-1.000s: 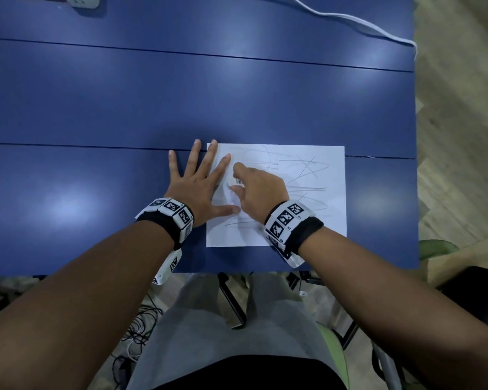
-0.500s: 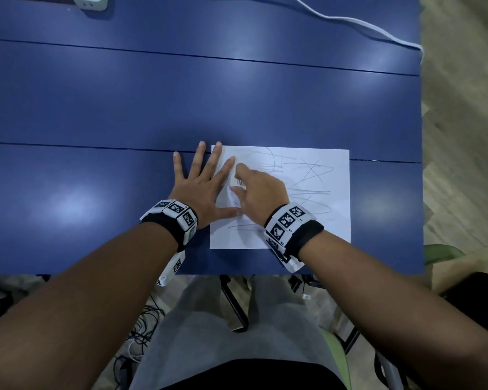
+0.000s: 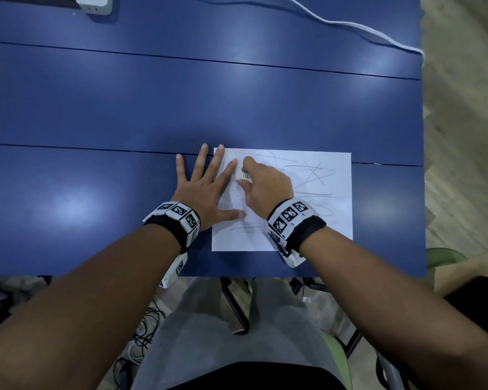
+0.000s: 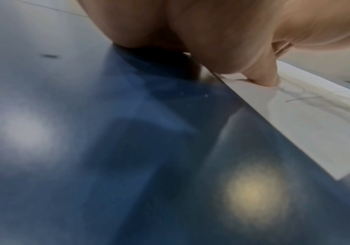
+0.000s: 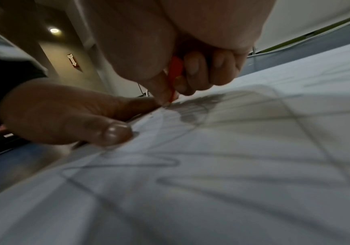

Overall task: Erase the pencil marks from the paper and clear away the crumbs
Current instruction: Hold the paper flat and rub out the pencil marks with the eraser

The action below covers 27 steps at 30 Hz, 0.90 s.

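A white sheet of paper [image 3: 321,220] with grey pencil scribbles [image 3: 313,175] lies on the blue table [image 3: 181,94] near its front edge. My left hand [image 3: 206,187] lies flat with spread fingers across the sheet's left edge, its thumb [image 4: 264,77] pressing the paper [image 4: 295,124]. My right hand [image 3: 265,187] pinches an eraser [image 3: 245,175] with a barcode sleeve and holds it down on the sheet's upper left part. In the right wrist view the eraser [image 5: 175,74] shows orange between thumb and fingers, touching the paper [image 5: 232,165]. A few dark crumbs [image 3: 235,192] lie beside it.
A white power adapter [image 3: 95,4] sits at the table's far left edge. A white cable [image 3: 350,25] runs along the far right corner. The table's right edge [image 3: 421,164] borders wooden floor. A chair and cables are below the front edge.
The right hand with the eraser has shifted slightly up and left on the paper's upper left part. The left hand has stayed flat in place.
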Available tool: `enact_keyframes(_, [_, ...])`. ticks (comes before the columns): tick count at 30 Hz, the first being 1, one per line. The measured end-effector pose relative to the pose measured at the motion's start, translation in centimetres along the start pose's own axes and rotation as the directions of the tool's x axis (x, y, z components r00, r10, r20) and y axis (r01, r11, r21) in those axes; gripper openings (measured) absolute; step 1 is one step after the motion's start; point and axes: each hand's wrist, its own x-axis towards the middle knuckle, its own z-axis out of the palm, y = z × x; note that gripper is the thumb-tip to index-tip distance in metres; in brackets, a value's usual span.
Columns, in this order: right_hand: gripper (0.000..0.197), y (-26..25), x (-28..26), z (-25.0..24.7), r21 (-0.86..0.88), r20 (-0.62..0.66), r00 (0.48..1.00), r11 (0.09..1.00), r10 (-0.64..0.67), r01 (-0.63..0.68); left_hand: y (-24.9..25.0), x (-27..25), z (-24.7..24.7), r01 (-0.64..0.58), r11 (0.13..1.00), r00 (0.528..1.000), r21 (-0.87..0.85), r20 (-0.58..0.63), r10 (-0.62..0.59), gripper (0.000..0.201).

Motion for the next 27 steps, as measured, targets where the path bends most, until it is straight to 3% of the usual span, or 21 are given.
enact_keyframes(5, [0.033,-1.1,-1.1,0.6,-0.033,0.105,0.988,0.993,-0.112,0.116,-0.1,-0.1,0.0,-0.011,1.000,1.000,0.004,-0.005,0.011,0.115])
enact_keyframes(10, [0.023,-0.3,-0.1,0.3,0.006,-0.005,1.000,1.000,0.013,-0.013,0.0,0.1,0.1,0.002,1.000,1.000,-0.006,-0.009,-0.002,0.115])
enact_keyframes(15, [0.030,-0.7,-1.1,0.5,-0.043,0.120,0.987,0.992,-0.111,0.117,0.0,-0.1,-0.3,0.004,1.000,1.000,0.010,0.028,-0.004,0.117])
enact_keyframes(20, [0.019,1.3,0.1,-0.6,0.009,-0.016,0.997,0.997,0.071,-0.071,0.0,-0.1,-0.2,0.006,1.000,1.000,-0.010,0.014,-0.006,0.113])
enact_keyframes(27, [0.020,1.2,-1.6,-0.1,-0.048,0.071,0.997,0.998,-0.033,0.036,-0.1,-0.1,-0.1,0.008,1.000,1.000,-0.001,0.015,-0.008,0.114])
